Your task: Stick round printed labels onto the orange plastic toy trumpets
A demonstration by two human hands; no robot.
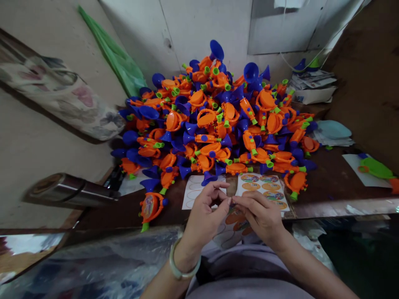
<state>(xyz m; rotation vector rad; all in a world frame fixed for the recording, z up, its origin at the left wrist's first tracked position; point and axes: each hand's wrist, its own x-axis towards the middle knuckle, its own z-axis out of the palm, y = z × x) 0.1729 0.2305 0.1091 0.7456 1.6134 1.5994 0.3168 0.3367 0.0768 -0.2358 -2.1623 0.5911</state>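
Just beyond my right hand point(263, 214), a sheet of oval stickers point(251, 187) lies flat on the bench point(333, 174), nearer to it than to my left hand point(204, 211). My fingertips meet in a narrow pinch; whether anything tiny is between them, I cannot tell. Beyond my left hand is a sheet with empty oval outlines point(193, 191); beneath both hands, a partly filled sheet point(229, 227). Left of my left hand, a stickered toy trumpet point(151, 207) points its green mouthpiece towards me. Farther out rises the trumpet heap point(215, 116).
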